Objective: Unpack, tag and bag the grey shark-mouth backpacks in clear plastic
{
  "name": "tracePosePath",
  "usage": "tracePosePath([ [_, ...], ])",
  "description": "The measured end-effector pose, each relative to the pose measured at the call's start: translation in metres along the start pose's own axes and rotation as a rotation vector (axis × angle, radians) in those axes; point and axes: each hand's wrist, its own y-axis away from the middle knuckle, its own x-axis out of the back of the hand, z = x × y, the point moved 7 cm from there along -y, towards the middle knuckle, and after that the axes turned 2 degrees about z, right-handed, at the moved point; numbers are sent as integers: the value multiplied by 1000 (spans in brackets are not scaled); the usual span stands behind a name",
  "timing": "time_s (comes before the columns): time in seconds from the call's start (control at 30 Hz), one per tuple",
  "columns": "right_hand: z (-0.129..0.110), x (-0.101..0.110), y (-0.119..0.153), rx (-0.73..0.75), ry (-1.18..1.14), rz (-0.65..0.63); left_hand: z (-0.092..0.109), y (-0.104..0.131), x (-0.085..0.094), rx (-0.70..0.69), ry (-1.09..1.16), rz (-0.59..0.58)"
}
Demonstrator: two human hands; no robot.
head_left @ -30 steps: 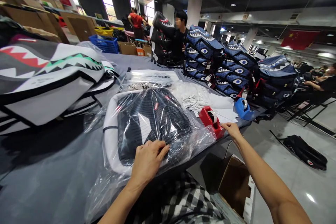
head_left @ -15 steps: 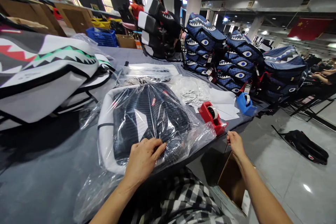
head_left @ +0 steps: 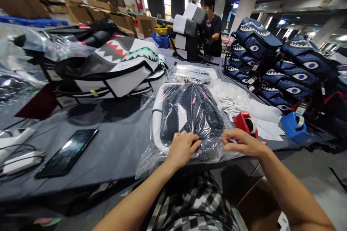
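A dark backpack with white edging, wrapped in a clear plastic bag, lies on the grey table. My left hand rests on the front edge of the bag, its thumb and fingers closed on something I cannot make out, perhaps a fold of plastic. Over the bag's right side is my right hand, fingers curled in and slightly blurred; whatever it may hold is too small to tell. Just behind my right hand stands a red tape dispenser.
Patterned backpacks lie at the left, near a black phone. Blue shark-face backpacks are stacked at the right, behind a blue tape dispenser. A person stands across the table. An open carton sits below.
The view has swung left, bringing the phone into sight. My right hand has come from beyond the table edge to the bag's right side. My left hand stays at the bag's front.
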Motion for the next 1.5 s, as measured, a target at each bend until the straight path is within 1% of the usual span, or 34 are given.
tracePosePath([
  [0.03,0,-6,-19,-32,127,-154,1,0,0,-9,0,8],
  [0.07,2,-11,-35,-49,235,-277,1,0,1,-18,0,17],
  [0.1,5,-15,-49,-55,330,-365,2,0,1,-28,-1,25],
  [0.17,18,-17,-67,-69,497,-466,2,0,0,-47,-10,39],
  [0.2,26,-15,-73,-84,566,-473,2,0,-1,-54,-18,47],
  [0.23,36,-10,-77,-112,622,-453,2,0,-1,-60,-24,54],
  [0.27,45,-4,-79,-150,659,-406,1,0,-1,-64,-28,61],
  [0.3,54,4,-79,-192,678,-340,1,1,-1,-67,-29,69],
  [0.37,64,22,-72,-257,688,-159,1,1,-1,-65,-21,74],
  [0.43,63,33,-59,-270,687,34,1,1,-1,-66,-19,62],
  [0.47,59,32,-51,-254,686,101,1,1,-2,-68,-20,55],
  [0.5,54,27,-44,-228,685,128,1,1,-2,-72,-21,49],
  [0.53,50,18,-39,-198,688,119,2,1,-2,-75,-23,47],
  [0.57,47,6,-34,-170,693,82,3,1,-2,-75,-27,49],
  [0.63,46,-16,-29,-139,709,-7,4,3,1,-68,-36,62],
  [0.67,48,-23,-28,-135,718,-27,6,6,3,-73,-37,66],
  [0.77,56,-28,-28,-129,712,-30,10,24,16,-166,-55,99],
  [0.83,60,-26,-28,-112,705,-24,7,43,32,-241,-113,165],
  [0.9,61,-24,-28,-101,701,-22,-6,64,50,-242,-202,259],
  [0.97,60,-23,-28,-104,702,-23,-29,82,68,-172,-264,337],
  [1.07,59,-24,-28,-113,713,-23,-69,103,87,10,-242,407],
  [1.13,60,-24,-28,-119,714,-19,-95,114,92,150,-116,442],
  [1.2,62,-23,-28,-127,707,-15,-115,124,89,265,109,475],
  [1.23,63,-23,-28,-130,702,-14,-121,129,84,300,235,496],
  [1.3,63,-23,-27,-128,691,-14,-128,135,74,339,446,563],
  [1.33,63,-23,-27,-127,686,-15,-130,136,68,360,512,601],
  [1.4,63,-23,-27,-125,682,-13,-137,134,55,434,571,660],
  [1.43,63,-22,-27,-124,681,-11,-142,129,48,480,582,660],
  [1.5,62,-22,-27,-122,685,-6,-154,114,34,551,553,592],
])
